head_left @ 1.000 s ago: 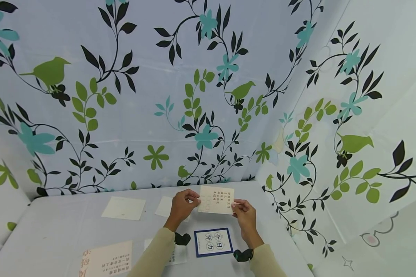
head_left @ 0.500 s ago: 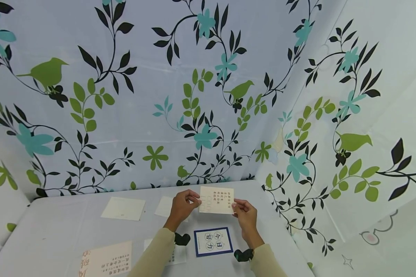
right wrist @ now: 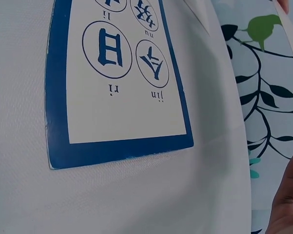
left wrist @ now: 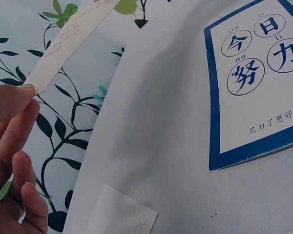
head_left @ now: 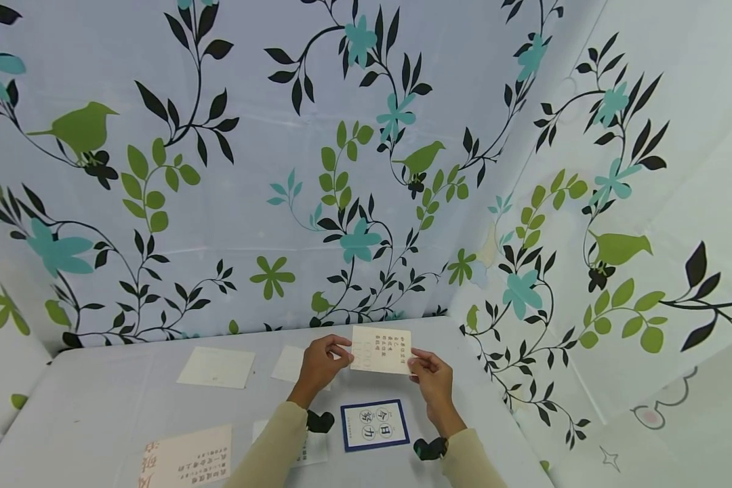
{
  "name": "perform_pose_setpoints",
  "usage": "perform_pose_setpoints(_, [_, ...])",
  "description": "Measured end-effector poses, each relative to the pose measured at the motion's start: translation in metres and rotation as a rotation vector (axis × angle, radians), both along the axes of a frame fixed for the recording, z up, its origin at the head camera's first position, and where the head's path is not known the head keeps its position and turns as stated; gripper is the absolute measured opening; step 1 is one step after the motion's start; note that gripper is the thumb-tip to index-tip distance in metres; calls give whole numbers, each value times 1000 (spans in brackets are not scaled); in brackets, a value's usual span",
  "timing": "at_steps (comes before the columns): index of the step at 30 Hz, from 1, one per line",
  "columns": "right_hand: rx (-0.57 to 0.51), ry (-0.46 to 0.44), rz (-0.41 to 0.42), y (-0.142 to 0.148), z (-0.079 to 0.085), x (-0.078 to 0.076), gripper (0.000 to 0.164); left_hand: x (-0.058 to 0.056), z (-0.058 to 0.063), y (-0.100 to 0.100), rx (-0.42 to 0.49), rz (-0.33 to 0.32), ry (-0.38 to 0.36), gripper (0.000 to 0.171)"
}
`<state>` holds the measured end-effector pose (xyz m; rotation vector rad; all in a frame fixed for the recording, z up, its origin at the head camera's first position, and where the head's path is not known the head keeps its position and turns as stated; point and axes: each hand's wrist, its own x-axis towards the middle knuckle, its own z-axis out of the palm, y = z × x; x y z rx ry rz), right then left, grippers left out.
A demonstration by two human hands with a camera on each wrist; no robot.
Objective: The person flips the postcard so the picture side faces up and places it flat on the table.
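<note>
A cream card (head_left: 381, 350) with columns of reddish-brown Chinese characters is held up above the far part of the table, its printed face toward the head camera. My left hand (head_left: 322, 364) pinches its left edge between thumb and fingers. On the opposite edge, my right hand (head_left: 433, 388) grips the card the same way. The left wrist view shows the thumb and index finger on a corner of the card (left wrist: 63, 48), seen nearly edge-on. Below the hands, a blue-bordered card (head_left: 375, 425) with four-character circled lettering lies flat on the table.
On the white table (head_left: 97, 407) lie a blank-looking cream card (head_left: 217, 367) at the back left and a pinkish lettered card (head_left: 188, 455) at the front left. A pale card (head_left: 288, 363) and a white card (head_left: 314, 449) are partly hidden by the left arm. Patterned curtains (head_left: 244, 203) stand behind.
The held card has tipped very slightly, its lower edge a little higher. Both hands keep their hold in nearly the same place, and the cards on the table stay put.
</note>
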<state>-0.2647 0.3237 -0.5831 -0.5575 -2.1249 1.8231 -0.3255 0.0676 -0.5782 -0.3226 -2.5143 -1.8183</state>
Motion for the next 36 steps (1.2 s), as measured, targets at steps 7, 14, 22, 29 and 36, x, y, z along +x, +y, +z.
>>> perform_pose_setpoints(7, [8, -15, 26, 1, 2, -1, 30, 1, -1, -1, 7, -20, -5, 32])
perform_pose_setpoints(14, [23, -33, 66, 5, 0, -1, 40, 2, -2, 0, -17, -29, -29, 39])
perform_pose_setpoints(22, [54, -53, 108, 9, -4, 1, 48, 3, -7, 3, -48, -47, -65, 48])
perform_pose_setpoints(29, [61, -55, 118, 8, -5, 3, 51, 7, -7, 3, -46, -51, -77, 48])
perform_pose_setpoints(36, [73, -64, 95, 8, -8, 2, 51, 8, -12, 4, -67, -38, -60, 44])
